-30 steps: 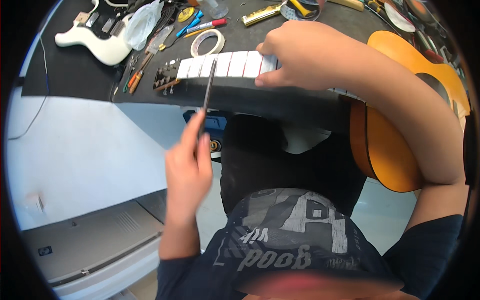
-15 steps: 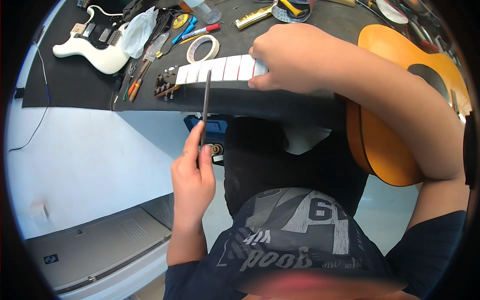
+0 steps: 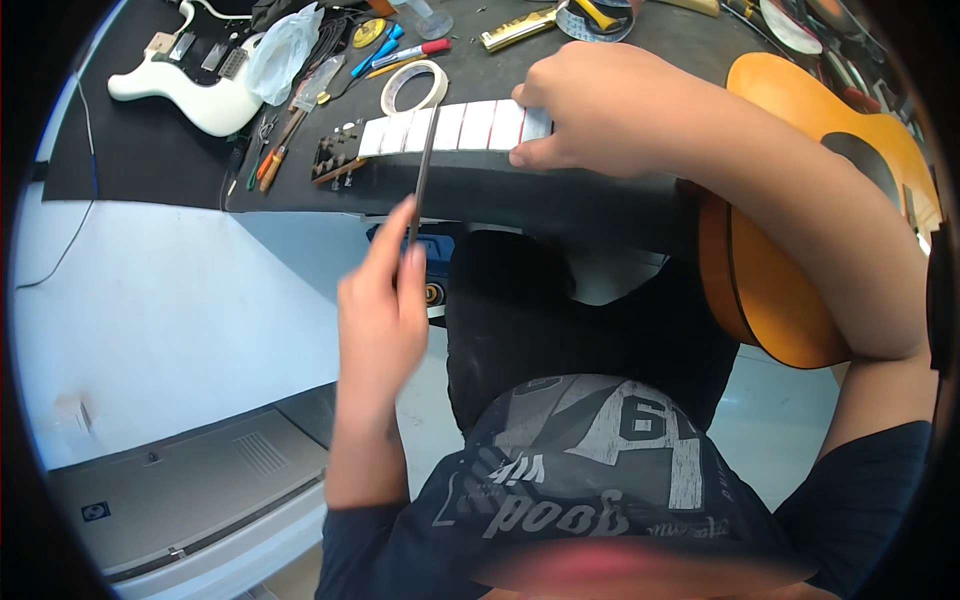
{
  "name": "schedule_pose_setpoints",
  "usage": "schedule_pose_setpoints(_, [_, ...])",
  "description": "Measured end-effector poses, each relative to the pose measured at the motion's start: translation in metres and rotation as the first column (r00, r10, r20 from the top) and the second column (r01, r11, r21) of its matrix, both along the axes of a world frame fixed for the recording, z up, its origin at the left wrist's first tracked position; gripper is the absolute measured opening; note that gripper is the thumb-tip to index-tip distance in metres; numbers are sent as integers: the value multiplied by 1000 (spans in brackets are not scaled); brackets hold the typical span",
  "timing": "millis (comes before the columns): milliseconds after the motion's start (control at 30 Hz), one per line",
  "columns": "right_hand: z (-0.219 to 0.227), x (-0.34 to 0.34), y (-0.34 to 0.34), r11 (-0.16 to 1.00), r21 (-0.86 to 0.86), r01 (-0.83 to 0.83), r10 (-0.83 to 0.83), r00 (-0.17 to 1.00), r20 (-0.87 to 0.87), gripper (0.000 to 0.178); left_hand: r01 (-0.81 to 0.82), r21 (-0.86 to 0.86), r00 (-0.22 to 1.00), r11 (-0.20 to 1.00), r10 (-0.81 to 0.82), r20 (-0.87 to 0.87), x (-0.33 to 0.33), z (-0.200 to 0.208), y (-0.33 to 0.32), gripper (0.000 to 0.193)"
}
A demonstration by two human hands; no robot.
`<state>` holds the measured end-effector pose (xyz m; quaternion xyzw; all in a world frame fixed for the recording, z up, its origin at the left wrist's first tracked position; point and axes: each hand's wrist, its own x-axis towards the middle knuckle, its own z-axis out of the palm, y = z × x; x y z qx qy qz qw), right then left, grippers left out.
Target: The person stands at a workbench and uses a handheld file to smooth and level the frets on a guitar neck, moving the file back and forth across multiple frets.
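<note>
My left hand (image 3: 383,305) is closed around a slim dark file (image 3: 424,180), forefinger stretched along it. The file's far part lies across the taped neck (image 3: 475,126) of an acoustic guitar, its tip near the neck's far edge. White tape covers the fretboard between thin lines of fret. My right hand (image 3: 600,112) grips the neck farther toward the body, thumb on the near side and fingers over the far side. The orange guitar body (image 3: 775,290) rests at the right, partly behind my right forearm. The dark headstock (image 3: 335,160) with its tuners points left.
On the dark bench mat (image 3: 130,165) lie a roll of masking tape (image 3: 388,95) against the neck's far side, screwdrivers (image 3: 283,150), markers (image 3: 412,55) and a yellow-gold bar-shaped tool (image 3: 518,30). A white electric guitar body (image 3: 190,98) sits at the far left.
My left hand has pushed the file away from me, so its tip now reaches the neck's far edge. The right hand keeps its grip; the view has shifted slightly.
</note>
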<state>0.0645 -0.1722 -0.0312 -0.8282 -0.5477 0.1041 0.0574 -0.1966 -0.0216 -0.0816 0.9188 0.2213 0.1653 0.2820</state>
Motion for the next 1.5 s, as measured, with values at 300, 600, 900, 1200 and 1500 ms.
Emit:
schedule_pose_setpoints(300, [1, -1, -2, 1000, 21, -3, 1, 998, 60, 55, -66, -127, 998, 990, 65, -11, -25, -7, -10, 45])
schedule_pose_setpoints(600, [-1, -2, -9, 991, 136, 5, -7, 1000, 16, 55, -59, -118, 990, 991, 43, -134, 75, 33, 16, 40])
schedule_pose_setpoints(900, [-4, 1, -2, 999, 34, 11, -12, 1000, 27, 58, -58, -66, 995, 996, 52, -87, 24, 16, 0, 40])
schedule_pose_setpoints(1200, [-1, -2, 5, 997, -66, 36, -35, 999, 23, 59, -26, -51, 999, 998, 28, 29, -32, -15, -13, 44])
schedule_pose_setpoints(1500, [16, -2, -8, 998, 48, 40, -35, 993, -114, 58, 28, 31, 996, 999, -25, -91, 64, 25, 17, 42])
